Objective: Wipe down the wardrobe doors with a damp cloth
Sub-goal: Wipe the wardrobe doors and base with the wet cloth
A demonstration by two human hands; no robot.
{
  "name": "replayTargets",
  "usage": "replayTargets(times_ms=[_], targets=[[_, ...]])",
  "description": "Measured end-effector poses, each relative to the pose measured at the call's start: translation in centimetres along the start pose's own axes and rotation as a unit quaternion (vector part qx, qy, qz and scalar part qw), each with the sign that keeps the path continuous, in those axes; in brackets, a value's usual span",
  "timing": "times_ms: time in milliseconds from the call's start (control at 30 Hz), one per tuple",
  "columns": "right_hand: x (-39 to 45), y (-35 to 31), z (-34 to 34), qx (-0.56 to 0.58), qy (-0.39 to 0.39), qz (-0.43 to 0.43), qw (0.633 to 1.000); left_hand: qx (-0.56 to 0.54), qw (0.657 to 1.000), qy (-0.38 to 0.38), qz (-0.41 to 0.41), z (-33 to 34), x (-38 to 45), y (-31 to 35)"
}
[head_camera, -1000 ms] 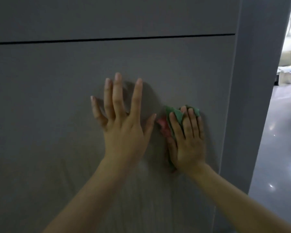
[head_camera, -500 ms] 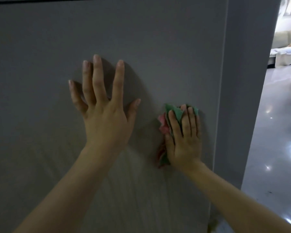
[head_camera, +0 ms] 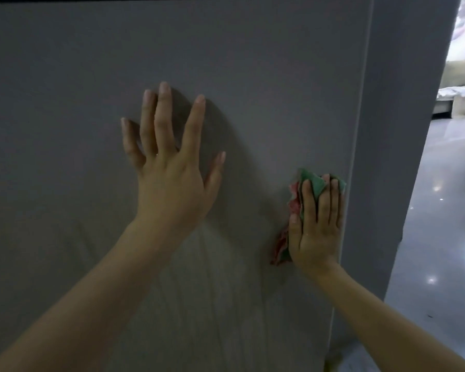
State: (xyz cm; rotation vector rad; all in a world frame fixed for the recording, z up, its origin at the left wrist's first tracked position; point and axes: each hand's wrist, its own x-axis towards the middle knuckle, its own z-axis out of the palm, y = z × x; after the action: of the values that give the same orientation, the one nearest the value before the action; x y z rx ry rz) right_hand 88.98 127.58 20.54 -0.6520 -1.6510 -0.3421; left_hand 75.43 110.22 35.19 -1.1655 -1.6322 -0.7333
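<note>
left hand (head_camera: 169, 181) flat on door (head_camera: 253, 76) | right hand (head_camera: 316, 226) presses cloth (head_camera: 313, 182), seemingly unlabelled

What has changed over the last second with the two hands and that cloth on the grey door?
The right hand has slid the crumpled green and pink cloth rightwards to the edge of the grey wardrobe door, widening the gap to the left hand. The dark seam above the door has risen out of view, so the camera tipped down. Unchanged: the left hand lies flat and spread on the door, and the right hand presses the cloth against it.
</note>
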Motion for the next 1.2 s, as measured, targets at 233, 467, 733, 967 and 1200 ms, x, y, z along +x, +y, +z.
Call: replayTargets(times_ms=[233, 467, 733, 967, 1200], targets=[[3.3, -2.9, -0.8, 0.020, -0.018, 0.019, 0.999, -0.031, 0.999, 0.013, 0.008, -2.5, -0.8, -2.1], [6.6, -8.3, 0.3, -0.009, -0.039, -0.249, 0.968, -0.005, 0.996, 0.014, -0.089, -3.8, -4.7, -5.8], [11.8, -7.5, -1.4, -0.051, -0.078, -0.399, 0.912, -0.038, 0.977, 0.072, -0.197, -4.8, -6.2, -8.7], [14.6, -16.5, 0.1, -0.012, -0.030, -0.350, 0.936, -0.063, 0.967, 0.046, -0.244, -5.0, -9.2, -12.8], [7.1, -17.4, 1.6, -0.029, -0.071, -0.402, 0.912, -0.081, 0.971, 0.044, -0.223, -4.6, -10.1, -13.9]])
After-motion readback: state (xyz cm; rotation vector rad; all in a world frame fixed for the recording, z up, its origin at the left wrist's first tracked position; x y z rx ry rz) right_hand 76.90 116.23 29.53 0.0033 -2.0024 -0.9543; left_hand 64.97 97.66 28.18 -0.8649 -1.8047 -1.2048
